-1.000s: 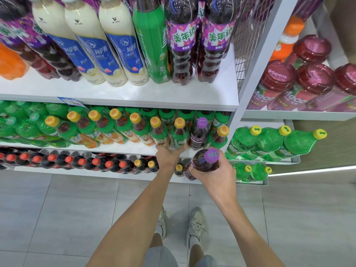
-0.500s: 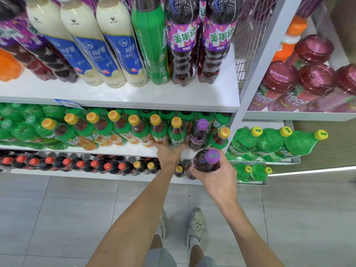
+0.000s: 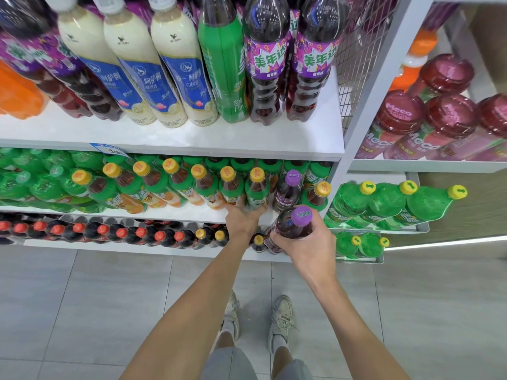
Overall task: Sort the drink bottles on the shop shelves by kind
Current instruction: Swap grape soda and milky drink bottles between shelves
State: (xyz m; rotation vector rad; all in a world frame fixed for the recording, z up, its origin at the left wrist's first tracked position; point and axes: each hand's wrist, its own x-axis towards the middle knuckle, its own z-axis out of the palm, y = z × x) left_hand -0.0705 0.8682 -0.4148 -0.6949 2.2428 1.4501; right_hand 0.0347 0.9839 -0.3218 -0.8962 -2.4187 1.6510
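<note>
One view only — a wide-angle camera worn on the head, looking forward and steeply down. It faces the white shelf unit [image 3: 175,141] head-on and stands close to it: the bottles on the top board fill the upper edge and bow outward with the lens. Below that board the middle and lowest tiers recede toward the floor [image 3: 82,311], which fills the lower half. Straight beneath the camera are the person's own shoes [image 3: 282,319] and both forearms, reaching up toward the middle tier. Right of the unit's upright, a neighbouring rack [image 3: 428,165] shows at an angle — no second view shares any of this.
</note>
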